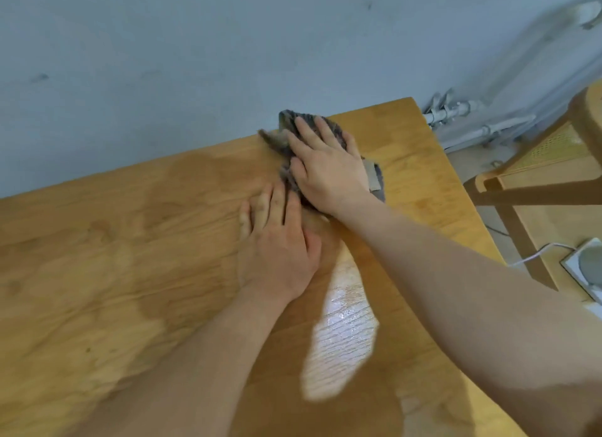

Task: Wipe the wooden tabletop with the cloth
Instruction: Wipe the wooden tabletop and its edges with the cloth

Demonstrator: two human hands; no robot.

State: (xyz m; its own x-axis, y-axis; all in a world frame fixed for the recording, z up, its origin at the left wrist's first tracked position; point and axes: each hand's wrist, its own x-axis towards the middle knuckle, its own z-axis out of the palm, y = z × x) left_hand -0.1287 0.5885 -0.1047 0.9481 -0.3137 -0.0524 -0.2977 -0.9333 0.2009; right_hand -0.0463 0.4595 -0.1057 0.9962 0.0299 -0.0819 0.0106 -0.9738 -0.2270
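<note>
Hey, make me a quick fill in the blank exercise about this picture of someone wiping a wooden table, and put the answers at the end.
1. The right hand presses flat on a grey ____.
2. The left hand rests flat on the bare ____.
3. The cloth lies near the table's far edge, next to the ____.
4. A bright patch of ____ falls on the tabletop between the forearms.

Answers: cloth; tabletop; wall; light
</note>
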